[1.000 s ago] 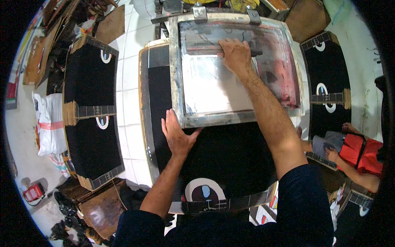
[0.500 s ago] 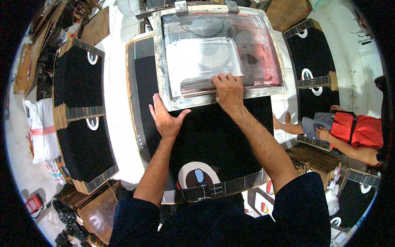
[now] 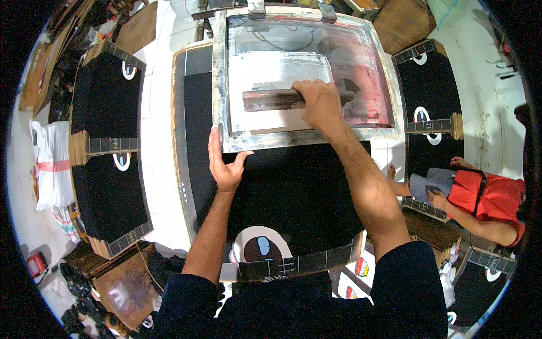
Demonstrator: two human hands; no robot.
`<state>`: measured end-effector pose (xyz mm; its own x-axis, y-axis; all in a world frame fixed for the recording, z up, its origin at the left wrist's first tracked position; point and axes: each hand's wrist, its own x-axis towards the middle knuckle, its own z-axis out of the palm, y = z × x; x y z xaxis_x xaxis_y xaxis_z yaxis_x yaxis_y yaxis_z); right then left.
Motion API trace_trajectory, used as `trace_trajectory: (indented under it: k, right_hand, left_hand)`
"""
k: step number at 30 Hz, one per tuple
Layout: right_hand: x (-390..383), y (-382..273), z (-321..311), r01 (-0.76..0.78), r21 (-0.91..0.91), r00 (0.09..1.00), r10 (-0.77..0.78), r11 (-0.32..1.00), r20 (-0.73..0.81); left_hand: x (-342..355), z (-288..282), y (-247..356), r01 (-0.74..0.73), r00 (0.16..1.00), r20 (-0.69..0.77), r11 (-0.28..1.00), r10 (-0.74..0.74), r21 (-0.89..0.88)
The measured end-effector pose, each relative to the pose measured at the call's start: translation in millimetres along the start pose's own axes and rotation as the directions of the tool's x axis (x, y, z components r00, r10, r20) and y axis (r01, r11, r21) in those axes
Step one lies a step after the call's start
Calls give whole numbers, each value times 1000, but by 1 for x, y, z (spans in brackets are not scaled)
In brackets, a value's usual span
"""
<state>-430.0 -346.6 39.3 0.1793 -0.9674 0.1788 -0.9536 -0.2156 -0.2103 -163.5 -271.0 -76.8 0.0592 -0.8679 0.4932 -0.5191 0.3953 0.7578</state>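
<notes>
A silk-screen frame (image 3: 305,139) with a pale, stained rim lies over a black fabric panel (image 3: 293,186). Its mesh carries white ink on the left and red smears on the right. My right hand (image 3: 322,104) wraps over a dark squeegee (image 3: 262,100), which sits on the mesh a little beyond the near rail. At the frame's near left corner is my left hand (image 3: 227,166), fingers stretched along the side and thumb spread below the rail. Toward me, the panel shows a printed white, brown and blue eye shape (image 3: 262,248).
Two metal clamps (image 3: 256,9) grip the frame's far rail. Stacks of black printed panels stand on the left (image 3: 110,107) and right (image 3: 429,85). A person in a red top (image 3: 491,189) sits at the right. White bundled sacks (image 3: 52,164) lie at far left.
My right hand has pushed the squeegee away from the near rail, farther up the mesh. My left hand stays at the frame's corner. The view has shifted slightly.
</notes>
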Motion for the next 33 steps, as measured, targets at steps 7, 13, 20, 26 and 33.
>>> trace_trajectory:
  k: [7, 13, 20, 26, 33]
  right_hand:
    - [-17, -2, -5, 0, 32, 980, -7, 999, 199]
    - [67, 39, 21, 8, 37, 984, -14, 999, 175]
    - [171, 87, 56, 30, -18, 996, -29, 999, 90]
    - [29, 12, 28, -24, -46, 999, 23, 999, -23]
    - [-89, -42, 7, -17, 20, 987, 20, 1000, -160]
  left_hand:
    - [1, 0, 1, 1, 1000, 5, 1000, -2, 25]
    - [-1, -2, 2, 63, 997, 42, 994, -67, 85]
    - [0, -1, 4, 54, 998, 21, 993, -57, 109]
    - [-1, -1, 3, 31, 999, 12, 995, -32, 94]
    - [2, -3, 6, -22, 1000, -6, 999, 22, -39]
